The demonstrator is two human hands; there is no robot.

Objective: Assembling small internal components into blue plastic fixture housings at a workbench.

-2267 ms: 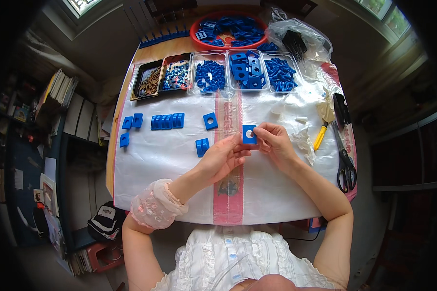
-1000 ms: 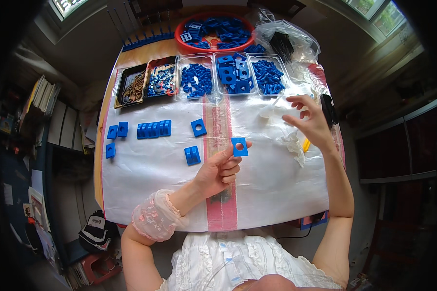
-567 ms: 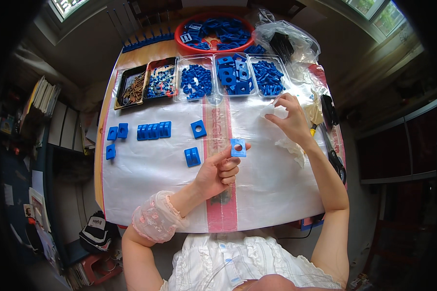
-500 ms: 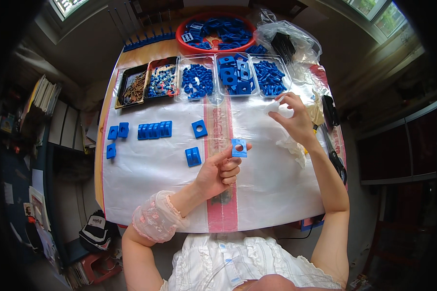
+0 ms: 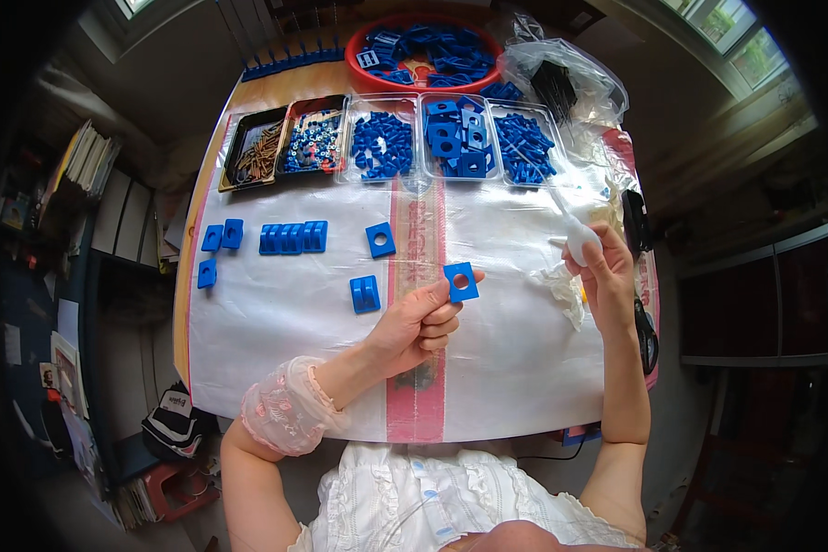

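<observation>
Between the thumb and fingers of my left hand (image 5: 419,324) is a square blue plastic piece with a round hole (image 5: 470,270), held up over the table's middle. My right hand (image 5: 609,276) is closed round a small white squeeze bottle (image 5: 583,245), its long thin nozzle pointing up and away from me. Left of my left hand lie a ribbed blue piece (image 5: 364,294) and, beyond it, another holed blue piece (image 5: 373,248). A row of ribbed blue pieces (image 5: 292,238) sits farther left, with holed blue pieces (image 5: 233,234) near the left edge.
Along the back stand black trays of screws (image 5: 227,175) and nuts (image 5: 293,167), then clear trays of small blue parts (image 5: 382,147). Behind them is a red basin (image 5: 351,72) of blue pieces. Crumpled tissue (image 5: 561,293) and black-handled scissors (image 5: 647,336) lie at the right.
My right hand has drawn back to the right and toward me with the squeeze bottle, whose nozzle now points away. My left hand still holds the blue piece, turned slightly.
</observation>
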